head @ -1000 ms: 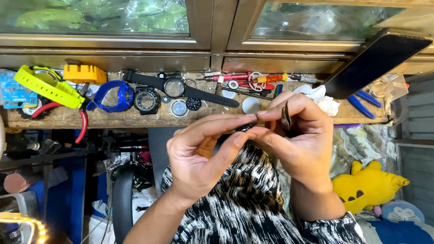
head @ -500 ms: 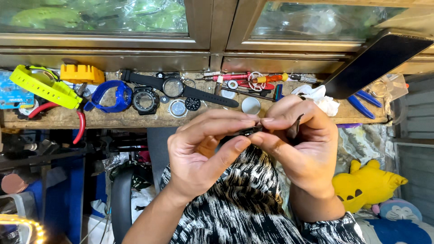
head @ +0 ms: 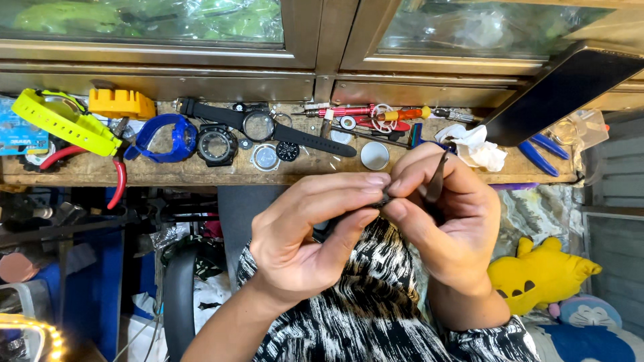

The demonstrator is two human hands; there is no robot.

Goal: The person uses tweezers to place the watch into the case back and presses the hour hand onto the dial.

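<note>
My left hand (head: 312,234) and my right hand (head: 443,221) meet fingertip to fingertip below the wooden shelf (head: 201,173). Between the fingertips is a small dark part (head: 384,200), mostly hidden, pinched by both hands. My right hand also grips thin dark tweezers (head: 437,175) that stick up past its fingers. On the shelf behind lie a black strap watch (head: 258,125), a black watch case (head: 216,144) and a round metal case back (head: 374,155).
The shelf also carries a yellow-green watch (head: 57,121), a blue watch band (head: 164,137), red-handled pliers (head: 114,175), screwdrivers (head: 376,114), blue-handled pliers (head: 543,153), a crumpled tissue (head: 476,147) and a tilted dark tablet (head: 570,84). A yellow plush toy (head: 540,275) lies lower right.
Both hands have dropped slightly and closed tighter around the small part. The tweezers have tilted a little. The shelf items have not moved.
</note>
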